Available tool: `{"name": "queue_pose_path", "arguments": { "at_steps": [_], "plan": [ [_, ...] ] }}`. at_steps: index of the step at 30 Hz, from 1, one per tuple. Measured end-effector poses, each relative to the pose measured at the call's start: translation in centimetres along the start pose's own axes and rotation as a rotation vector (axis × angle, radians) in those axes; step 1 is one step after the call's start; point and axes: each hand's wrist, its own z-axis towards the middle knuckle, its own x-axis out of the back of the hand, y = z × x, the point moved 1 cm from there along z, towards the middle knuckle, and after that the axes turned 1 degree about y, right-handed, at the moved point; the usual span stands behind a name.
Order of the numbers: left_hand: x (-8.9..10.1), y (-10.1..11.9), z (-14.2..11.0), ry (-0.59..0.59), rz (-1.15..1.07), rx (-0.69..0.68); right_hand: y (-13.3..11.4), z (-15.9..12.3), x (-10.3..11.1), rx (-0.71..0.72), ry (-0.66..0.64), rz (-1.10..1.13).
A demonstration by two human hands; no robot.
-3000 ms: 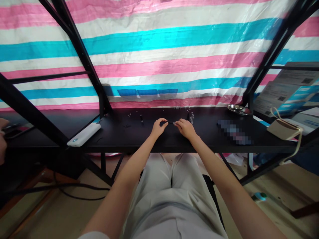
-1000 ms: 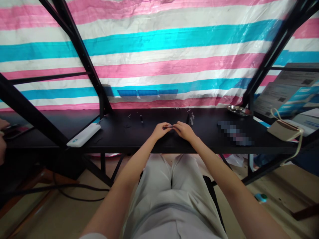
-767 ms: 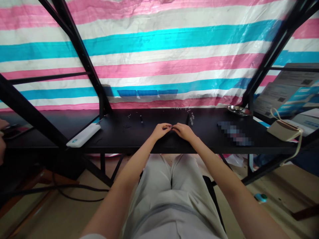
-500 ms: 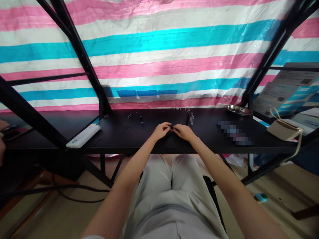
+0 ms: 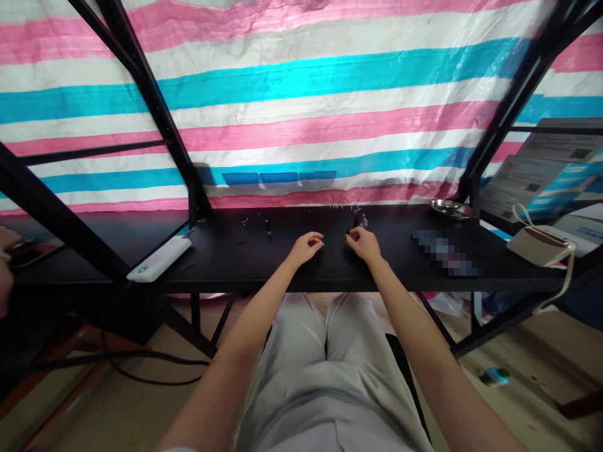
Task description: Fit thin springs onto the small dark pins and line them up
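My left hand (image 5: 306, 248) rests at the near part of the black table (image 5: 226, 263), its fingers curved with a gap between thumb and fingertips and nothing visible in them. To its right, my right hand (image 5: 366, 243) is pinched on a small black piece (image 5: 349, 233), too small to name. Just beyond those fingers is a dark narrow item (image 5: 357, 221). A little group of clear or grey small parts (image 5: 364, 220) lies beside it. Further left is a small black-and-white cylinder (image 5: 268, 227).
A white slab-like device (image 5: 160, 258) lies at the left and a shiny metal dish (image 5: 452, 209) at the back right. A blurred-out item (image 5: 445, 252) and a beige bag (image 5: 539, 246) are to the right. Another person's hand (image 5: 7, 238) shows at the far left.
My hands were together over a small dark piece. Now they are apart: the right hand has moved right, towards the small parts, while the left has stayed and its fingers hold nothing visible.
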Motion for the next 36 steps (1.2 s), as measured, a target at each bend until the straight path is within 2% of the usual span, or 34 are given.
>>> {"name": "queue_pose_path", "arguments": {
  "at_steps": [4,7,27,36],
  "plan": [
    [0.0,-0.1,0.0,0.001,0.005,0.015,0.9,0.2,0.7,-0.187,0.028,-0.07],
    [0.0,-0.1,0.0,0.0,0.009,0.026,1.0,0.2,0.8,-0.24,0.016,-0.113],
    [0.0,0.2,0.0,-0.006,0.017,0.056,0.9,0.2,0.6,-0.25,-0.058,-0.216],
    [0.0,-0.1,-0.1,-0.012,0.018,0.045,1.8,0.0,1.1,-0.29,-0.022,-0.244]
  ]
}}
